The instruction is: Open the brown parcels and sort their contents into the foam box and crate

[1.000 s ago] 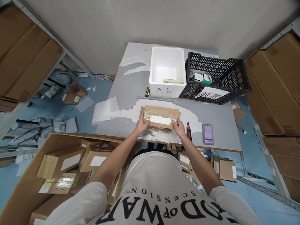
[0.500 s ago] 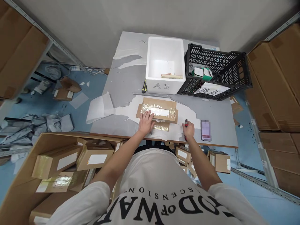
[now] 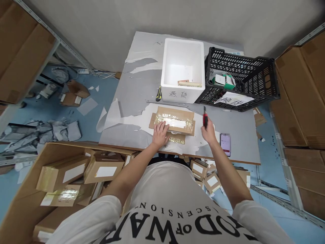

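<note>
A taped cardboard box (image 3: 184, 117) with a white label lies on the worktable (image 3: 138, 84), partly unfolded, a flap with clear tape sticking out toward me. My left hand (image 3: 160, 133) rests on its near left side with the fingers spread over the cardboard and the label's edge. To the right of the box, my right hand (image 3: 208, 131) is closed around a red and black utility knife (image 3: 205, 118), whose tip points away from me. A phone (image 3: 225, 144) with a lit screen lies just right of that hand.
At the back stand a white foam box (image 3: 182, 95) and a black plastic crate (image 3: 241, 84) holding small green-and-white boxes. A yellow and black cutter (image 3: 158, 94) lies by the foam box. A large carton (image 3: 19, 203) full of parcels stands at my left. Shelving flanks both sides.
My right hand has moved up and away from the table's front edge, and the knife in it now points forward. My left hand stays on the box. The view has shifted slightly.
</note>
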Motion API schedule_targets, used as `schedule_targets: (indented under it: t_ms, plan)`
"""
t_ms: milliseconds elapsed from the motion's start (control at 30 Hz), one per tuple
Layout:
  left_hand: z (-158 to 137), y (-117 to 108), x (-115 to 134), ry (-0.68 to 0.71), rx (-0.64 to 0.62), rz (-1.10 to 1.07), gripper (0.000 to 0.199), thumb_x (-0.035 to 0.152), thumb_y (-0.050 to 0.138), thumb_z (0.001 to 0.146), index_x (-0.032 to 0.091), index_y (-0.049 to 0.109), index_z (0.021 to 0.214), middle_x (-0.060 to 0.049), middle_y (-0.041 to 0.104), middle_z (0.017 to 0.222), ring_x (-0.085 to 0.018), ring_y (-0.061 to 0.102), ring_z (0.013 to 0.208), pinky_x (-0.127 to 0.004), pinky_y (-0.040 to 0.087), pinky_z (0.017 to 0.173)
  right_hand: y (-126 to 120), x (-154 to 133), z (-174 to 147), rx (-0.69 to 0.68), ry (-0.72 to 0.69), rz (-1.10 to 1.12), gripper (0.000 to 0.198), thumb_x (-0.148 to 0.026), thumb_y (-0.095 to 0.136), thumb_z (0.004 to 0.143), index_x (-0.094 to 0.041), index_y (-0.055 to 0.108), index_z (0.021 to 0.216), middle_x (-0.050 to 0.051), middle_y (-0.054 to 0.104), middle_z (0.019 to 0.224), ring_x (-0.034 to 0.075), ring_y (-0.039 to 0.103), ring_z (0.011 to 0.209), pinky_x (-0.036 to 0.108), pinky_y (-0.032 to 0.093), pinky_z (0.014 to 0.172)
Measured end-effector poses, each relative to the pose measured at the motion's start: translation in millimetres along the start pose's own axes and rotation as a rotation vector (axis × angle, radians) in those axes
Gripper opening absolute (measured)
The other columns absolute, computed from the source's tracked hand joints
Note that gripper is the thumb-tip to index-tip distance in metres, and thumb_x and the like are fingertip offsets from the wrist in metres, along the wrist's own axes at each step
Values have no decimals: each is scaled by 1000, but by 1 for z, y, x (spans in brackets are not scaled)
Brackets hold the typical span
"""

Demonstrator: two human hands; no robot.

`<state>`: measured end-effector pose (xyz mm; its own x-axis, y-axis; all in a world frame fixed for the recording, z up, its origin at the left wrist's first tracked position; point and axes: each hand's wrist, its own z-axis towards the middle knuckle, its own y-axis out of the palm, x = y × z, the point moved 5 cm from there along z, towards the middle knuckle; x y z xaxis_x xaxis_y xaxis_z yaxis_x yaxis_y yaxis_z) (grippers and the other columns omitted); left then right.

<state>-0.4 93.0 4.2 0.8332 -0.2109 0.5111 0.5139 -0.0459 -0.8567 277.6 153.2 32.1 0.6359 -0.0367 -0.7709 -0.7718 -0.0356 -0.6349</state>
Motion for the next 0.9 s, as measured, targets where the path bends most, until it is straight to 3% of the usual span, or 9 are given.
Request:
schedule_targets:
  t_ms: [100, 233, 433, 700, 900]
  plan:
    - [0, 0, 0, 15, 3, 43, 68, 32, 64, 74, 14, 45, 137, -19, 34, 149, -37, 26, 139, -54, 6, 115, 34, -77, 18, -345, -380, -49, 72, -16, 48, 79, -22, 27, 148, 11, 44, 142, 27, 42, 127, 46, 34, 107]
    - [1, -1, 0, 17, -32, 133, 71, 36, 65, 72, 15, 45, 137, -17, 34, 150, -36, 27, 138, -53, 10, 115, 82, -129, 26, -671, -560, -350, 63, -14, 41, 88, -26, 27, 148, 10, 49, 139, 28, 51, 120, 44, 41, 98]
    - [1, -1, 1, 1, -47, 206, 75, 43, 64, 71, 15, 44, 138, -15, 34, 150, -34, 28, 138, -51, 12, 115, 101, -141, 35, -776, -652, -703, 64, -9, 36, 90, -27, 22, 150, 12, 52, 137, 27, 59, 112, 36, 46, 86]
    - [-1, 1, -3, -11, -84, 198, 77, 43, 63, 71, 17, 41, 140, -13, 32, 152, -33, 26, 140, -50, 11, 115, 98, -152, 35, -829, -627, -798, 63, -12, 39, 91, -29, 23, 150, 12, 51, 138, 24, 63, 107, 30, 46, 83]
    - [-2, 2, -4, -16, -109, 209, 80, 42, 64, 71, 18, 38, 142, -13, 30, 153, -33, 25, 140, -49, 11, 116, 92, -144, 34, -885, -578, -928, 63, -12, 38, 91, -29, 23, 150, 14, 55, 133, 26, 64, 105, 31, 47, 79]
